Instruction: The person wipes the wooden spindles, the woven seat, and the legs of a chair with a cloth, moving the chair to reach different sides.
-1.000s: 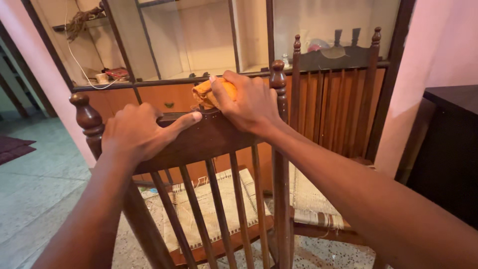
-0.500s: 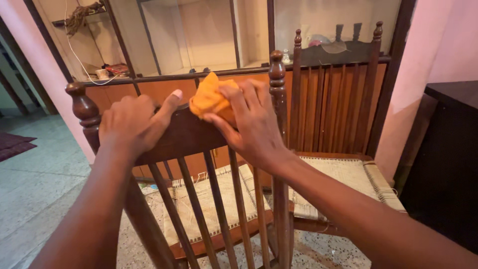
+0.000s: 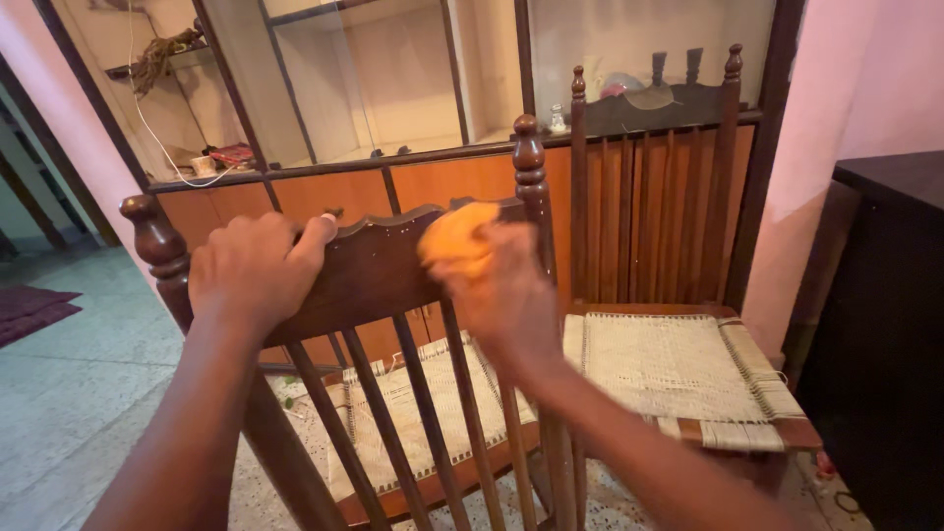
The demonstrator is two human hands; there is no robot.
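Note:
A dark wooden chair stands in front of me, its carved top rail [image 3: 369, 265] tilted, with thin spindles below and a woven cane seat [image 3: 413, 413]. My left hand [image 3: 251, 267] grips the left part of the top rail, fingers curled over its upper edge. My right hand [image 3: 501, 295], blurred by motion, presses an orange cloth [image 3: 454, 238] against the right end of the rail, beside the turned corner post [image 3: 529, 172].
A second wooden chair [image 3: 678, 364] with a woven seat stands to the right against a glass-fronted cabinet [image 3: 393, 88]. A dark cabinet [image 3: 885, 324] fills the far right. Speckled floor [image 3: 79, 374] spreads to the left, with a dark red mat [image 3: 29, 310].
My right hand with the orange cloth has slid from the top of the rail down its near face. My left thumb has lifted onto the rail's upper edge. The view has shifted slightly.

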